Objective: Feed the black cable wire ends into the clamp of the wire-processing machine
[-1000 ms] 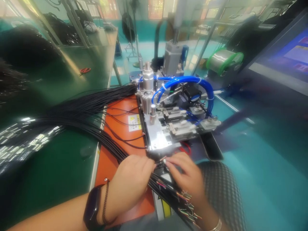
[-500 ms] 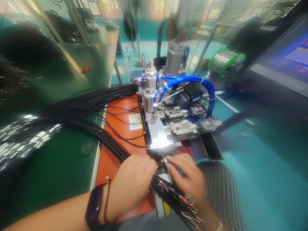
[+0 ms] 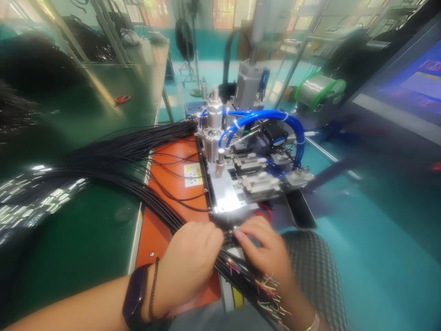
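Your left hand (image 3: 195, 264) is clenched at the black cable bundle (image 3: 158, 202), stripped wire ends (image 3: 270, 294) fanning out below your right hand (image 3: 263, 243); its fingertips are pinched at a small cable end, its exact hold unclear. The green-rimmed spool (image 3: 319, 91) carries silvery wire.

- I see a solid orange panel (image 3: 153, 234).
- I see bright blue tubes (image 3: 299, 138).
- I see black cables (image 3: 158, 202), their wire ends (image 3: 270, 287) red, green and whitish.
- I see a grey seat (image 3: 315, 266), grid-patterned.
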Demonstrator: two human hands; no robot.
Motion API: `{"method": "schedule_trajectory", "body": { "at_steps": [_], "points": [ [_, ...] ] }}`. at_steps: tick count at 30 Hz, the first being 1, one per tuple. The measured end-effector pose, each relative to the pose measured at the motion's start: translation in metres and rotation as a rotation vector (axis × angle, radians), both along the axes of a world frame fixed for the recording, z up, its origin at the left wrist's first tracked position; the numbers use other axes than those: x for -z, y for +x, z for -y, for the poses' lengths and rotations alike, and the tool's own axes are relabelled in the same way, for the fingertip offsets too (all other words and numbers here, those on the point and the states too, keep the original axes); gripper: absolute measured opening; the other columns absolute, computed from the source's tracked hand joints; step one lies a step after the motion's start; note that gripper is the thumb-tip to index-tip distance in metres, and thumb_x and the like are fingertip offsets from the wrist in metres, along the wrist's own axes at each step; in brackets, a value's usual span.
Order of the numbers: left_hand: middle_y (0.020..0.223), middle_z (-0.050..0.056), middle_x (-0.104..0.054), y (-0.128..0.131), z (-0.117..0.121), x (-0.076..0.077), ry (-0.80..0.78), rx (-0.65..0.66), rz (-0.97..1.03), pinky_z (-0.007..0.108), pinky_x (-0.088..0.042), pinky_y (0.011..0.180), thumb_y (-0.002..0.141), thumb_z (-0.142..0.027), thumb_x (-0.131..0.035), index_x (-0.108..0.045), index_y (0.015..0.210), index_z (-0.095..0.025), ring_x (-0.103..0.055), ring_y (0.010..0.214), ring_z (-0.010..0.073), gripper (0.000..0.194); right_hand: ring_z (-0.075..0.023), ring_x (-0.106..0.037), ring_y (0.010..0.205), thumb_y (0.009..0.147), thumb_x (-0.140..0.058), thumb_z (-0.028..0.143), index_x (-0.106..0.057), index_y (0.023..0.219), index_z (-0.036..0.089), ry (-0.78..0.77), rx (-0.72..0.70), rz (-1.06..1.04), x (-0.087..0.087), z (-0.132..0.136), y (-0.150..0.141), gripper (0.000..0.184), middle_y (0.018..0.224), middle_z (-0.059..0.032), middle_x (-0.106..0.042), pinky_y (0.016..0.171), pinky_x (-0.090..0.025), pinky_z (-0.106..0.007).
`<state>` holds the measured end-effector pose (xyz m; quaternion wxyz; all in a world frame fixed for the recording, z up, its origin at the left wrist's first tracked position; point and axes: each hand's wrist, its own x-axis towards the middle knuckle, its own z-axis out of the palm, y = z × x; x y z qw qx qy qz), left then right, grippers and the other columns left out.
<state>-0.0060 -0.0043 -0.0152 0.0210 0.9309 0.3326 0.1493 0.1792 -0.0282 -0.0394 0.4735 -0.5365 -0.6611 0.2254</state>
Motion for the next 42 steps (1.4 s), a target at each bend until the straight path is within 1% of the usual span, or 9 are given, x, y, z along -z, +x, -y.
{"method": "schedule_trajectory", "body": {
  "at_steps": [4,9,14,18,22,28,33,37,42],
  "points": [
    [0.071,0.001,-0.045,0.001,-0.003,-0.004,-0.009,0.063,-0.030,0.032,-0.025,0.058,0.086,-0.007,-0.043,-0.043,0.075,-0.019,-0.034,0.062,0.0181,0.016,-0.0182,-0.056,0.076,0.084,-0.060,0.014,-0.068,0.083,0.021,0.029,-0.101,0.041,-0.004,-0.006,0.005,0.011,0.076,-0.0027,-0.068,0.071,-0.047,-0.033],
    [0.069,0.000,-0.045,0.002,-0.009,-0.006,0.063,0.164,-0.078,0.033,-0.024,0.056,0.088,-0.011,-0.041,-0.043,0.073,-0.019,-0.033,0.060,0.0182,0.018,-0.0207,-0.051,0.085,0.086,-0.057,0.016,-0.066,0.088,0.022,-0.004,-0.358,0.243,-0.014,-0.012,0.015,0.011,0.084,-0.0036,-0.067,0.080,-0.043,-0.037],
    [0.068,0.001,-0.044,0.003,-0.009,-0.001,0.050,0.030,-0.002,0.033,-0.026,0.056,0.085,-0.009,-0.044,-0.044,0.073,-0.020,-0.035,0.061,0.0191,0.016,-0.0175,-0.057,0.081,0.088,-0.054,0.022,-0.062,0.083,0.021,-0.208,-0.151,-0.086,-0.008,-0.010,0.012,0.010,0.081,-0.0023,-0.063,0.074,-0.045,-0.031],
    [0.068,0.001,-0.046,0.001,-0.007,0.003,0.034,0.029,-0.001,0.033,-0.029,0.056,0.085,-0.009,-0.045,-0.049,0.076,-0.019,-0.037,0.061,0.0192,0.014,-0.0177,-0.059,0.080,0.080,-0.063,0.020,-0.065,0.079,0.020,-0.321,-0.133,-0.158,-0.004,-0.011,0.007,0.003,0.080,-0.0020,-0.064,0.075,-0.045,-0.029],
    [0.079,0.002,-0.054,0.002,-0.007,-0.003,-0.078,0.034,-0.030,0.034,-0.037,0.060,0.088,-0.010,-0.043,-0.055,0.099,-0.017,-0.045,0.069,0.0198,0.018,-0.0170,-0.059,0.076,0.080,-0.062,0.019,-0.065,0.071,0.020,-0.352,-0.097,-0.163,-0.005,-0.013,0.007,0.010,0.075,-0.0015,-0.064,0.071,-0.045,-0.028],
    [0.099,0.008,-0.054,0.002,-0.006,-0.010,-0.157,0.058,-0.100,0.037,-0.046,0.075,0.087,-0.004,-0.040,-0.044,0.128,-0.013,-0.048,0.086,0.0209,0.042,-0.0151,-0.055,0.068,0.080,-0.062,0.025,-0.061,0.064,0.019,-0.419,-0.023,-0.197,0.002,-0.011,0.012,0.018,0.068,0.0003,-0.059,0.066,-0.043,-0.027],
    [0.088,0.006,-0.051,0.001,-0.009,-0.008,-0.140,0.118,-0.161,0.037,-0.046,0.065,0.089,-0.008,-0.037,-0.040,0.134,-0.022,-0.047,0.078,0.0208,0.047,-0.0123,-0.049,0.063,0.081,-0.060,0.029,-0.056,0.068,0.018,-0.631,-0.108,-0.281,0.006,-0.009,0.017,0.017,0.065,0.0031,-0.053,0.058,-0.039,-0.023],
    [0.092,0.006,-0.051,0.004,-0.011,-0.007,-0.146,0.098,-0.171,0.038,-0.046,0.069,0.090,-0.010,-0.038,-0.040,0.135,-0.026,-0.048,0.082,0.0209,0.048,-0.0127,-0.050,0.067,0.085,-0.053,0.027,-0.058,0.075,0.018,-0.657,-0.162,-0.343,0.007,-0.007,0.021,0.015,0.070,0.0022,-0.054,0.062,-0.040,-0.024],
    [0.093,0.008,-0.053,0.005,-0.013,-0.004,-0.109,0.112,-0.145,0.040,-0.047,0.071,0.091,-0.011,-0.038,-0.044,0.133,-0.025,-0.048,0.085,0.0219,0.045,-0.0127,-0.050,0.066,0.083,-0.053,0.023,-0.056,0.072,0.018,-0.650,-0.115,-0.365,0.009,-0.008,0.020,0.012,0.068,0.0028,-0.053,0.061,-0.040,-0.024]
  ]
}}
